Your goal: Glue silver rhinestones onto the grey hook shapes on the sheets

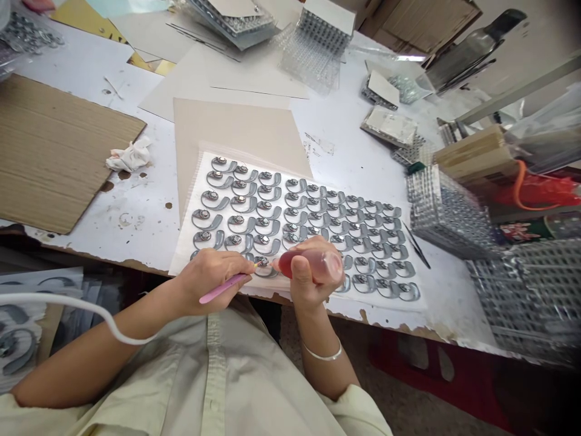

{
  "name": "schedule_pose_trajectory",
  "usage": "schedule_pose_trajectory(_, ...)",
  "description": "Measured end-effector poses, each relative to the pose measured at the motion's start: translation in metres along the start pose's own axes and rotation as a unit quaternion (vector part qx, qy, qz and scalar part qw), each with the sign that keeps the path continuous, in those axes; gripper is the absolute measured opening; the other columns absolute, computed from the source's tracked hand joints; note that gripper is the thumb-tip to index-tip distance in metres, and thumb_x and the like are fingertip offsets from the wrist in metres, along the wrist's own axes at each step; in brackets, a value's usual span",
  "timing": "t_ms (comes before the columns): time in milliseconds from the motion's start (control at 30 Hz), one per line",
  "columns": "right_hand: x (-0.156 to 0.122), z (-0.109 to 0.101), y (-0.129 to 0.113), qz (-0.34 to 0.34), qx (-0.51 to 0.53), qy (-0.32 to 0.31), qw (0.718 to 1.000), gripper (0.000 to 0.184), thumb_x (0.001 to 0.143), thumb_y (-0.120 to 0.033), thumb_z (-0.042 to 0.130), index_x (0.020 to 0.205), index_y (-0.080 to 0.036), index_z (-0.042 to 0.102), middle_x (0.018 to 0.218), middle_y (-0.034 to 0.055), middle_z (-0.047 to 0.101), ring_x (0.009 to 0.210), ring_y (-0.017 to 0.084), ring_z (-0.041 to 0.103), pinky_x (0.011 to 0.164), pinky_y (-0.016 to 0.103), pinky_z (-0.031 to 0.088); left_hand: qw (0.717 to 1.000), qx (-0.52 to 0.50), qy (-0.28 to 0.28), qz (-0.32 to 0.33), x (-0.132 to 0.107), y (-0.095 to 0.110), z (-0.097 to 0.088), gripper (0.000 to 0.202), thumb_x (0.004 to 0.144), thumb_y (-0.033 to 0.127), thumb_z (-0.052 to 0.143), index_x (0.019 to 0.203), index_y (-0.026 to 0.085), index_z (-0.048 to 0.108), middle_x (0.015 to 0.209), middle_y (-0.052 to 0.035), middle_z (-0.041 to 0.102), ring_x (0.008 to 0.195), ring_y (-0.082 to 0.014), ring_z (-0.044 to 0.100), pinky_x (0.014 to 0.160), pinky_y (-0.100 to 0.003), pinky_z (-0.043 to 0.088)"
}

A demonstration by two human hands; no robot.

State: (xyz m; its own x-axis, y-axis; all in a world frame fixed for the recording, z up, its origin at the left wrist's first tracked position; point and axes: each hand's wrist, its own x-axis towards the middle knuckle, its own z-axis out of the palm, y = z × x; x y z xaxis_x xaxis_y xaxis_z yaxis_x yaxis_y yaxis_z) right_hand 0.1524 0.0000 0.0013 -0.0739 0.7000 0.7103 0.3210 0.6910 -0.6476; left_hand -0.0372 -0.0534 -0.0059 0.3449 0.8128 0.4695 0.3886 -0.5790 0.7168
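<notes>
My left hand (pixel 213 275) is closed around slim pink tweezers (pixel 222 289), their tip pointing right. In my right hand (pixel 313 281) is a small squeeze bottle (pixel 324 265) of reddish-pink liquid, tilted with its nozzle toward the left. Both tips meet close to one grey curved metal piece (pixel 265 270) with a round setting, in the front row; whether they touch it I cannot tell. Rows of similar curved pieces (pixel 267 210), several with a small stone-like top, lie on a white sheet (pixel 193 194) beneath my hands.
Beige card (pixel 236 124) lies behind the sheet, brown cardboard (pixel 59 151) and crumpled tissue (pixel 130 155) to the left. Black tweezers (pixel 416 244) rest at the right, near stacked clear trays (pixel 449 212). A white cable (pixel 95 307) crosses my left forearm.
</notes>
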Motion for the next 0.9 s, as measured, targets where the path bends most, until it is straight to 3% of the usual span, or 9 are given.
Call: schedule_pose_trajectory(900,0.0005,0.0025,-0.0003,-0.022,0.006,-0.015,1.000,0.014,0.082,-0.026,0.060,0.070,-0.021,0.054,0.062,-0.0006,0.056,0.055,0.015,0.054,0.052,0.033,0.044,1.000,0.012,-0.020,-0.008,0.0005,-0.0007,-0.0022,0.016,0.084,0.008,0.054,0.097,0.014,0.061,0.089,-0.0046,0.072,0.078,-0.0146,0.070,0.068,-0.022,0.057)
